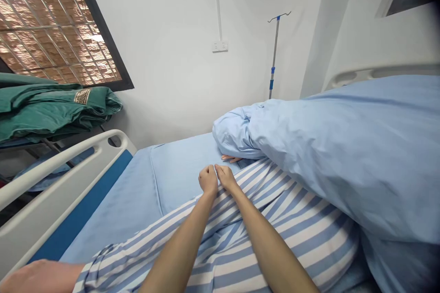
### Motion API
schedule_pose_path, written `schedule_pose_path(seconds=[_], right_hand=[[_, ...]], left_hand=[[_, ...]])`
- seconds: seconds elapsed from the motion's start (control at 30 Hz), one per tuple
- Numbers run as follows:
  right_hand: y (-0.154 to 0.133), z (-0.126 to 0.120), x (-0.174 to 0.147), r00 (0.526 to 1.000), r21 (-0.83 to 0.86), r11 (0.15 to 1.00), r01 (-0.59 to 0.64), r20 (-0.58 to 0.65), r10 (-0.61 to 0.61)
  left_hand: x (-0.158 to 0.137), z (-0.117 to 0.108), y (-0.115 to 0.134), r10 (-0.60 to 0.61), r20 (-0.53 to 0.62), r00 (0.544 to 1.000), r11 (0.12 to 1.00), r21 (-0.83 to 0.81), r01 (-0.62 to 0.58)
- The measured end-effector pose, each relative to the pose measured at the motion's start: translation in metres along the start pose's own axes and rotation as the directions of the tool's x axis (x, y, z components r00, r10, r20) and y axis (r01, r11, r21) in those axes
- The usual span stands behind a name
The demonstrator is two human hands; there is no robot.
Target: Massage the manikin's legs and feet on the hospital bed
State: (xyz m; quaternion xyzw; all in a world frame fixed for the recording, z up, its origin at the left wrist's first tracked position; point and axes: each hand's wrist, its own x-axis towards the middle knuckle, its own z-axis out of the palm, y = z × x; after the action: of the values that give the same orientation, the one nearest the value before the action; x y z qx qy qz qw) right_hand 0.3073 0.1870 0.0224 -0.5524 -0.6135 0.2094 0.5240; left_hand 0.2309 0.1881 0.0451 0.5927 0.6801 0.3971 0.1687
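Note:
Blue-and-white striped trousers (302,224) cover the legs of a figure lying on the bed; whether it is a person or a manikin I cannot tell. At the far side of the trousers, my left hand (208,178) is closed in a fist on the striped cloth. Close beside it, my right hand (225,176) is also closed on the cloth, its fingertips mostly hidden. Just beyond my hands, fingers of the lying figure (231,159) stick out from under a light-blue quilt (302,137). A bare foot (44,277) shows at the lower left.
A light-blue sheet (185,160) covers the bed. The cream-and-blue bed end board (113,146) rises at the left, with folded green cloth (58,105) behind it. An IV pole (275,50) stands by the wall, near a socket (220,46).

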Motion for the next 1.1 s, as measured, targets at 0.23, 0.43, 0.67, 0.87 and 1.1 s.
schedule_pose_path(seconds=[0.23,0.43,0.67,0.87,1.1], right_hand=[[-0.004,0.001,0.004,0.997,-0.103,0.993,-0.056,-0.067,0.049],[-0.008,-0.024,0.018,0.996,-0.263,0.963,0.065,-0.049,-0.081],[0.006,-0.023,-0.003,0.997,-0.473,0.881,-0.029,-0.071,-0.006],[-0.002,-0.028,-0.001,0.995,-0.48,0.872,-0.092,-0.07,0.066],[0.004,-0.031,0.004,0.991,-0.331,0.938,-0.101,-0.111,0.068]], left_hand=[[-0.022,0.012,-0.021,0.023,0.118,0.993,0.987,0.155,-0.042],[-0.02,0.012,-0.018,0.028,0.102,0.994,0.982,0.184,-0.047],[-0.022,0.014,-0.021,0.076,0.099,0.992,0.982,0.163,-0.092],[-0.013,0.005,-0.006,0.172,0.153,0.973,0.985,-0.037,-0.168],[-0.012,0.02,0.015,0.131,0.068,0.989,0.971,-0.21,-0.114]])
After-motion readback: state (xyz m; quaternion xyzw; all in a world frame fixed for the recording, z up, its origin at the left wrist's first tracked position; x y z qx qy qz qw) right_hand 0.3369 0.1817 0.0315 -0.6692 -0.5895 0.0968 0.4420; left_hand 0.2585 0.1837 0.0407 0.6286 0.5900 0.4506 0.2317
